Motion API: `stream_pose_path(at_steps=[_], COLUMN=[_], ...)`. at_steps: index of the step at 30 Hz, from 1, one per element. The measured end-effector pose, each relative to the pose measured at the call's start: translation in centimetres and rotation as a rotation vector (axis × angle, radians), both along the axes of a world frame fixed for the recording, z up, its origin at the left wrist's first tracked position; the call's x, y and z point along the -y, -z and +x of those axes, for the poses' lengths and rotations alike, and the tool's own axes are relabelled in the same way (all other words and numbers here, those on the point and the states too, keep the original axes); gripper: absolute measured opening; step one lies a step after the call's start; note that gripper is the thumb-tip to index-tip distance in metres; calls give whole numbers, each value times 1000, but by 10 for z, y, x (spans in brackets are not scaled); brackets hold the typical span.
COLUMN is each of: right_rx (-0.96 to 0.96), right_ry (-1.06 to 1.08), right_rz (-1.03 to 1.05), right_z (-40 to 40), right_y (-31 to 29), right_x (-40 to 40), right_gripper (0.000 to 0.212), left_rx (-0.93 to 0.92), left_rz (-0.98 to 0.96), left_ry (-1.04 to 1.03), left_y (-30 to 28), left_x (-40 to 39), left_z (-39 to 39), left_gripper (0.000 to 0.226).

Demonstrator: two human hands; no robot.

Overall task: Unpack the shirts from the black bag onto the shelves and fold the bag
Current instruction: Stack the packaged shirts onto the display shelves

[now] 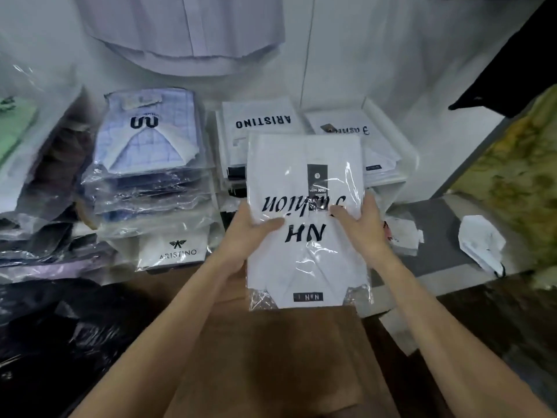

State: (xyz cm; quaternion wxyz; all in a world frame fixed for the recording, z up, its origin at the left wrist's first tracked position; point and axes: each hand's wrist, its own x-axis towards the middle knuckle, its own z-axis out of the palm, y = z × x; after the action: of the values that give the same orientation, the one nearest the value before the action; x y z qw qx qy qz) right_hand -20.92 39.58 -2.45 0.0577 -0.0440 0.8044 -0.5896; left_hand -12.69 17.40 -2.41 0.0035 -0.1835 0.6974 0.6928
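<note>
Shirt pack (304,218) sits clamped in both my grips, left (250,233), right (363,227); I'd land it square on the centre-frame stack (259,122).

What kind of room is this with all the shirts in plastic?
Probably a clothes shop's stockroom. Stacks of bagged shirts sit on a shelf, brand names like ARISTINO show on the packs, and both hands hold another packed white shirt.
</note>
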Motion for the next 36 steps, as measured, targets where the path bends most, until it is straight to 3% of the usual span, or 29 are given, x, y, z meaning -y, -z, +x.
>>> stream_pose_path(at_steps=[3, 6, 12, 17, 21, 26, 31, 34, 36], right_rx=[-84, -145, -203, -119, -3, -49, -131, -181, -246], right_ry=[72, 150, 202, 87, -156, -165, -163, -110, -80], right_rz=[33, 147, 484, 678, 704, 759, 898, 766, 621], right_z=[-63, -139, -266, -333, -352, -362, -352, -332, -311], right_y=[-39, -69, -74, -35, 11, 40, 26, 17, 10], right_x=[-18, -34, -54, -60, -57, -54, -44, -33, -25], right_gripper=[57, 62, 62, 54, 82, 79, 65, 54, 42], left_rx=[-82, -96, -125, 93, 375, 465, 432, 337, 176], left_rz=[-83, -98, -243, -483, -628, -701, -694, -705, -636], left_ry=[-51, -81, -95, -4, 65, 121, 147, 148, 113], left_y=[-38, -62, -70, -34, -1, 23, 20, 9, -9], left_x=[-20, -40, -84, -108, -120, -130, -129, -127, -123], left_z=[-65, -143, -272, -343, -362, -366, -357, -344, -327], left_gripper=[58, 57, 87, 76, 96, 102, 90, 77, 68])
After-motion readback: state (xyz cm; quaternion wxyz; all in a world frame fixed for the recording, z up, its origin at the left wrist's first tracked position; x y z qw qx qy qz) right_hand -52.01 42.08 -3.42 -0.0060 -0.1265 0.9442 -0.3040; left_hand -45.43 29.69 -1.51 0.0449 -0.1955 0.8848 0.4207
